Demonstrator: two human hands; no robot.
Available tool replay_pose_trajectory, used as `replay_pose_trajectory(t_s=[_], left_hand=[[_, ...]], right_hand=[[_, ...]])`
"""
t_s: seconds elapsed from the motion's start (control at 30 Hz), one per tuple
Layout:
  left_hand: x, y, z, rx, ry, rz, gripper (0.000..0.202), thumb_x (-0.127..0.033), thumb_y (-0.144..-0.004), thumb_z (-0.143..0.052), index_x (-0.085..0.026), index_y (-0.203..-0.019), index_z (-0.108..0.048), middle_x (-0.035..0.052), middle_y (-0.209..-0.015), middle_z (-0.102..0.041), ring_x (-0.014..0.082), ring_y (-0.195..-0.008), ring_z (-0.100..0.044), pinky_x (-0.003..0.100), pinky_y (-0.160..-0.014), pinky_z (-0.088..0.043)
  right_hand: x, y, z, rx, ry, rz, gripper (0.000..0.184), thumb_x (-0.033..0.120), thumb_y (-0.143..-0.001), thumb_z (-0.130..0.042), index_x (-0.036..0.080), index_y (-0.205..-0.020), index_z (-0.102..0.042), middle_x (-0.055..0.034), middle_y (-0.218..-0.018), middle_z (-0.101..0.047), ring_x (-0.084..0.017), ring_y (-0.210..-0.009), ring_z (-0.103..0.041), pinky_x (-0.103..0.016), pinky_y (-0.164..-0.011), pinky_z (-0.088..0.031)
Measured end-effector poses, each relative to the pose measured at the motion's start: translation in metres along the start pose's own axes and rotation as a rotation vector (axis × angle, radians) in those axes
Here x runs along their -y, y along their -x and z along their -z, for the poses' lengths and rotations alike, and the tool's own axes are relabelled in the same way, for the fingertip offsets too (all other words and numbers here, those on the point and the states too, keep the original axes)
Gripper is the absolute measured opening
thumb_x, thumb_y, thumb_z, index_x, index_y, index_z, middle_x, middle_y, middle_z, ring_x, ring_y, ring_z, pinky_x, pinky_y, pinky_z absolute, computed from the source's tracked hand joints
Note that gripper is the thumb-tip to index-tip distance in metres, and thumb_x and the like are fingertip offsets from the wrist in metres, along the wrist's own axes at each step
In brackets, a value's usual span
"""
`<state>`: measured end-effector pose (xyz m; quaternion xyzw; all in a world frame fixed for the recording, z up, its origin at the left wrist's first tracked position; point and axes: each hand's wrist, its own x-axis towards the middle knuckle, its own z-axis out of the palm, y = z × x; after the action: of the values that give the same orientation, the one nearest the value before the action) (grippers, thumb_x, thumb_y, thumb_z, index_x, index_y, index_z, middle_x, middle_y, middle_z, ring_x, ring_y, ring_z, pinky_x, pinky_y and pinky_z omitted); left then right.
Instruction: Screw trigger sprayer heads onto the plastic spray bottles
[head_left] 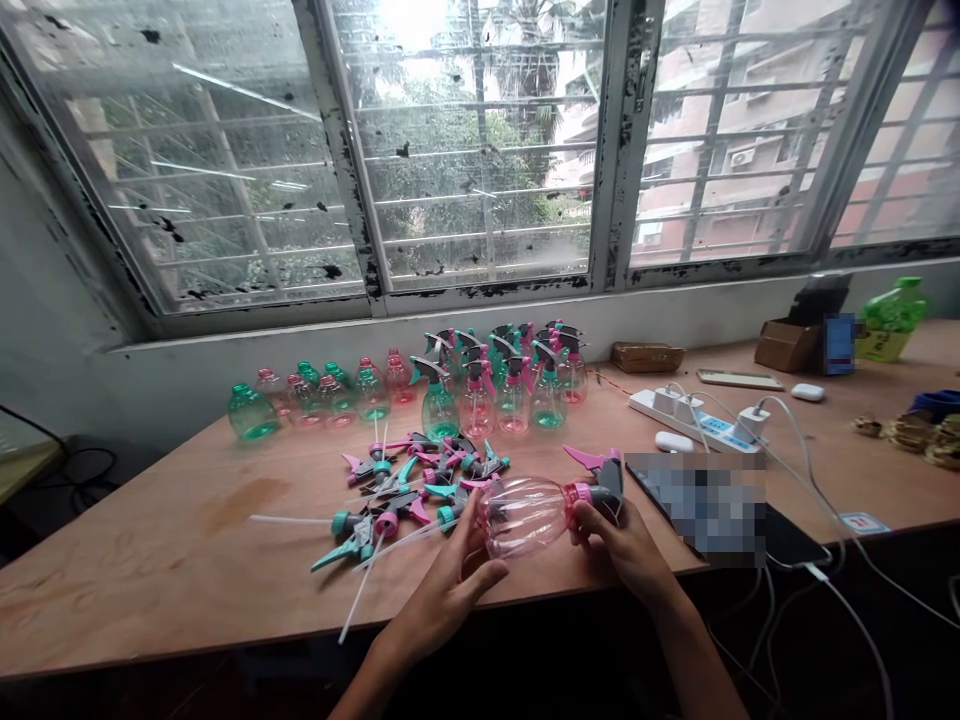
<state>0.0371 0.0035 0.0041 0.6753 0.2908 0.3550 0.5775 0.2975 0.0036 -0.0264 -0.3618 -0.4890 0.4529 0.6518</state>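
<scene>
A clear pink spray bottle (525, 515) lies sideways between my hands above the table's front edge, its base to the left. My left hand (465, 570) cups the base, fingers behind it and thumb in front. At the neck, my right hand (611, 535) grips the pink collar, where a grey spray head (609, 485) with a pink trigger sits on the bottle. Just beyond my left hand is a pile of loose spray heads (409, 500) in grey, pink and teal, several with white dip tubes sticking out.
Headless green and pink bottles (255, 412) stand at the back left; bottles with spray heads (512, 395) stand beside them. To the right are a power strip (697, 420) with cables, a blurred tablet-like device (697, 510), a white earbud case (808, 393) and a cardboard box (786, 345).
</scene>
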Motion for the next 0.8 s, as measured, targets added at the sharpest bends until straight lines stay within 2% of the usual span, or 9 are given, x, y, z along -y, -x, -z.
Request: replay_pose_trajectory(t_s=[0.13, 0.3, 0.47, 0.53, 0.63, 0.8], left_hand=[[-0.0001, -0.0018, -0.0002, 0.008, -0.025, -0.017, 0.093, -0.044, -0.094, -0.069, -0.035, -0.164, -0.008, 0.0063, -0.174, -0.015, 0.0340, -0.157, -0.025, 0.050, -0.127, -0.026], [0.0028, -0.0019, 0.0003, -0.017, -0.097, -0.020, 0.099, -0.040, -0.092, -0.072, -0.041, -0.163, -0.003, 0.0052, -0.174, -0.013, 0.0332, -0.152, -0.037, 0.052, -0.125, -0.031], [0.0029, 0.0004, 0.0007, -0.031, -0.141, -0.014, 0.111, -0.038, -0.085, -0.080, -0.042, -0.162, 0.000, 0.0051, -0.174, -0.012, 0.0348, -0.155, -0.028, 0.053, -0.127, -0.022], [0.0023, 0.0007, 0.0009, -0.016, -0.109, -0.012, 0.110, -0.041, -0.086, -0.079, -0.039, -0.163, 0.000, 0.0074, -0.174, -0.014, 0.0361, -0.155, -0.029, 0.054, -0.127, -0.023], [0.0013, -0.0003, 0.0006, 0.009, -0.064, -0.004, 0.096, -0.045, -0.094, -0.069, -0.036, -0.164, -0.003, 0.0078, -0.173, -0.018, 0.0359, -0.155, -0.030, 0.056, -0.126, -0.027], [0.0035, -0.0034, 0.0004, 0.008, -0.110, -0.031, 0.096, -0.039, -0.093, -0.072, -0.040, -0.163, -0.006, 0.0052, -0.174, -0.013, 0.0346, -0.153, -0.035, 0.052, -0.125, -0.033]], right_hand=[[-0.0001, 0.0005, -0.0001, 0.007, -0.006, 0.001, 0.033, 0.050, -0.085, -0.080, 0.018, -0.086, -0.070, -0.0028, -0.067, -0.069, -0.017, -0.056, -0.064, -0.026, -0.048, -0.048], [0.0000, 0.0014, -0.0008, -0.014, -0.050, 0.007, 0.038, 0.050, -0.086, -0.079, 0.019, -0.106, -0.069, -0.0007, -0.068, -0.069, -0.018, -0.055, -0.063, -0.026, -0.046, -0.047], [-0.0001, 0.0014, -0.0006, -0.014, -0.042, -0.001, 0.039, 0.051, -0.085, -0.079, 0.020, -0.106, -0.069, -0.0001, -0.067, -0.068, -0.018, -0.055, -0.063, -0.027, -0.047, -0.047], [-0.0001, 0.0014, -0.0003, -0.005, -0.038, 0.002, 0.038, 0.051, -0.086, -0.079, 0.020, -0.105, -0.069, -0.0002, -0.067, -0.068, -0.018, -0.056, -0.062, -0.027, -0.047, -0.047], [-0.0001, 0.0016, 0.0000, 0.010, -0.028, 0.005, 0.034, 0.051, -0.087, -0.078, 0.020, -0.098, -0.070, -0.0005, -0.067, -0.068, -0.018, -0.056, -0.062, -0.027, -0.048, -0.047], [0.0008, 0.0015, -0.0004, -0.002, -0.027, 0.017, 0.032, 0.050, -0.087, -0.078, 0.020, -0.093, -0.070, -0.0004, -0.066, -0.066, -0.018, -0.056, -0.062, -0.027, -0.048, -0.047]])
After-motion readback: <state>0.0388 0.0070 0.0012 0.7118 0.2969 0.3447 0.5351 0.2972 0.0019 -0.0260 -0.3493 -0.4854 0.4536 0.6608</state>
